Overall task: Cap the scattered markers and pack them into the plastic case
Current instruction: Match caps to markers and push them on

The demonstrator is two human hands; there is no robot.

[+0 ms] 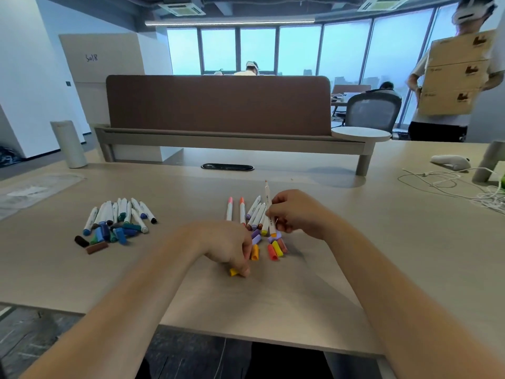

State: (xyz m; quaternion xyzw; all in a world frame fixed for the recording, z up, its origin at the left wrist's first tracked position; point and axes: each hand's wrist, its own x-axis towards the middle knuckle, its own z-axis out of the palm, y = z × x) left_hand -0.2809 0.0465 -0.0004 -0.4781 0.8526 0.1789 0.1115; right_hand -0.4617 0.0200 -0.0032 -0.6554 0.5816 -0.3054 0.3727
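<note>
My right grip is curled round the barrel of a white marker, holding it near upright over the warm-coloured pile, bare nib up and orange end down. My left grip pinches a yellow cap between fingertips, low against the surface close to me. More loose caps in orange, yellow and lilac lie between my hands, touching or just beside the uncapped markers. A second heap, the blue and green markers with their caps, lies well apart to my left.

These pens look light and stiff, with smooth round barrels that could roll or twist. I judge mid-barrel the sound place to hold, clear of the soft nib, which would smear. The caps are small, hollow and easily flicked away, so they are best pinched by the closed end, mouth toward the nib, and pressed on straight.

I cannot pick out the case for certain; a flat piece of clear plastic at the far left may be it.
</note>
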